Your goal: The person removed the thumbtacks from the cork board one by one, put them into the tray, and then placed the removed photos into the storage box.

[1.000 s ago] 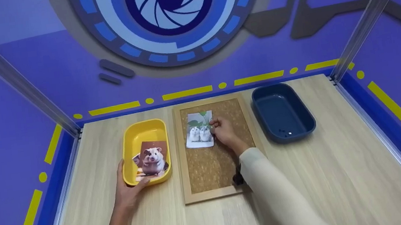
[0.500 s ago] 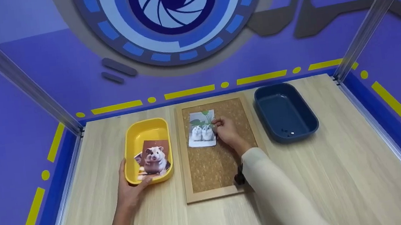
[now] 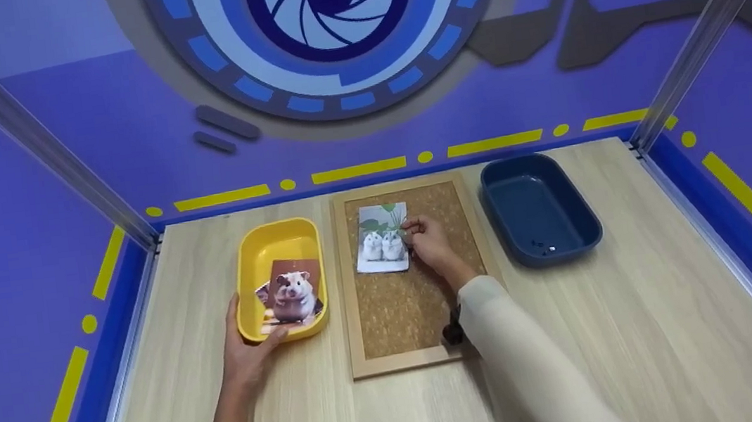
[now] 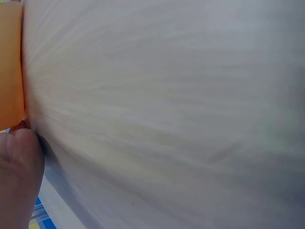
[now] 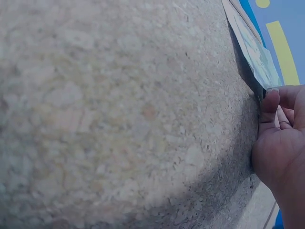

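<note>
A photo of two white hamsters with green leaves lies on the upper part of the wood-framed corkboard. My right hand pinches the photo's right edge between thumb and fingers; in the right wrist view the photo tilts up off the cork there. With my left hand I hold the near left corner of a yellow bin, thumb at its front rim and fingers along its left side. Inside that bin, a hamster photo on a brown background covers most of at least one other picture.
Right of the corkboard stands a dark blue bin with a few tiny objects at its near end, too small to identify. The light wood tabletop is bounded by purple panels at the back and both sides.
The whole scene shifts slightly to the right in the head view. Both hands keep their places on the photo and the yellow bin.
</note>
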Motion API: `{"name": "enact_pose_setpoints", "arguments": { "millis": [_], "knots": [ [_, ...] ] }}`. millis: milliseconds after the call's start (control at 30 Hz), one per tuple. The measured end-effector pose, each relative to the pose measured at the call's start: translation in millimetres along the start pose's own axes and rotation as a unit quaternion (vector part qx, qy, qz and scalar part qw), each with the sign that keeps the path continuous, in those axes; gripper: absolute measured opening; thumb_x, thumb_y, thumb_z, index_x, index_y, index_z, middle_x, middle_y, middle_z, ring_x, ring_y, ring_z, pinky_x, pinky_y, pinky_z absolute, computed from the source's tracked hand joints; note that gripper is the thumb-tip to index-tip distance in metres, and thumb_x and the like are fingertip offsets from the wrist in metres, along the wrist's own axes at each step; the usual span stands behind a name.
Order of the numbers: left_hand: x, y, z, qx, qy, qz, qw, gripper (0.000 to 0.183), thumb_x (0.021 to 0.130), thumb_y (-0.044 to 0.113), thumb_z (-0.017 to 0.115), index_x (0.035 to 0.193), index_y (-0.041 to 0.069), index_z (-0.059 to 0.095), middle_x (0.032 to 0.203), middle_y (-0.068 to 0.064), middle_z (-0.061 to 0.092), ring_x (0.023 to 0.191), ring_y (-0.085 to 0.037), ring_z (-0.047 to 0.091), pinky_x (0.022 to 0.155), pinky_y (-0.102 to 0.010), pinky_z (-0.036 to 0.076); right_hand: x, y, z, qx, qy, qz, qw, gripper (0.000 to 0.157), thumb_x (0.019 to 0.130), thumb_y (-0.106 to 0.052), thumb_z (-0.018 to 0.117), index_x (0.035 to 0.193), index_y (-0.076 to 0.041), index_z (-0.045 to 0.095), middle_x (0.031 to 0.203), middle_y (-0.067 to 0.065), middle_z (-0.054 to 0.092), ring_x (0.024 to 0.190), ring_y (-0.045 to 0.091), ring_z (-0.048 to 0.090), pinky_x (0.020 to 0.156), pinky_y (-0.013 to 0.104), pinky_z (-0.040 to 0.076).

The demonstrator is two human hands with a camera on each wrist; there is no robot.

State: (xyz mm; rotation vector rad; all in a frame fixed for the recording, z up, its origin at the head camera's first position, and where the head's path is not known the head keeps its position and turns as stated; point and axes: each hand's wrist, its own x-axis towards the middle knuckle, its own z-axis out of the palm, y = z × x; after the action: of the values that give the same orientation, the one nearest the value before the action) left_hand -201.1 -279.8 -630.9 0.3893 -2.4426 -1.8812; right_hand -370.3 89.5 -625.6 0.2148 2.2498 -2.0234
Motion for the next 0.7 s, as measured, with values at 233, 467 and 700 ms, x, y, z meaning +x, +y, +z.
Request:
{"name": "enact_pose_setpoints", "arguments": {
  "millis": [233, 467, 700],
  "knots": [
    [-2.0, 1.1, -8.1, 0.011, 0.001, -0.014, 0.9998, 0.116, 0.091, 0.032, 0.087, 0.171, 0.045, 0.004, 0.180, -0.001, 0.022, 0.163, -0.026, 0.026, 0.138, -0.052, 0.018, -1.7, -2.1, 4.8, 0.019, -0.008, 0.029, 0.999, 0.026, 0.095, 0.007, 0.055, 0.117, -0.002, 0.067, 0.097, 0.002, 0.058, 0.083, 0.014, 0.056, 0.067, 0.025, 0.048],
    [-0.4, 0.0, -9.0, 0.015, -0.001, -0.020, 0.9997, 0.117, 0.091, 0.036, 0.086, 0.171, 0.046, 0.002, 0.181, 0.000, 0.018, 0.165, -0.026, 0.023, 0.138, -0.052, 0.018, -5.8, -6.3, 7.7, 0.038, 0.002, 0.026, 0.999, 0.027, 0.092, 0.006, 0.058, 0.116, 0.001, 0.069, 0.093, -0.001, 0.061, 0.081, 0.014, 0.058, 0.067, 0.026, 0.047],
    [1.0, 1.1, 1.3, 0.011, 0.002, -0.023, 0.9997, 0.115, 0.092, 0.035, 0.086, 0.171, 0.044, 0.003, 0.182, 0.001, 0.017, 0.167, -0.026, 0.021, 0.139, -0.051, 0.016, -11.8, -9.9, -2.8, 0.034, -0.018, 0.055, 0.998, 0.028, 0.095, 0.001, 0.059, 0.121, -0.002, 0.069, 0.107, 0.005, 0.064, 0.088, 0.018, 0.060, 0.073, 0.028, 0.052]
  ]
}}
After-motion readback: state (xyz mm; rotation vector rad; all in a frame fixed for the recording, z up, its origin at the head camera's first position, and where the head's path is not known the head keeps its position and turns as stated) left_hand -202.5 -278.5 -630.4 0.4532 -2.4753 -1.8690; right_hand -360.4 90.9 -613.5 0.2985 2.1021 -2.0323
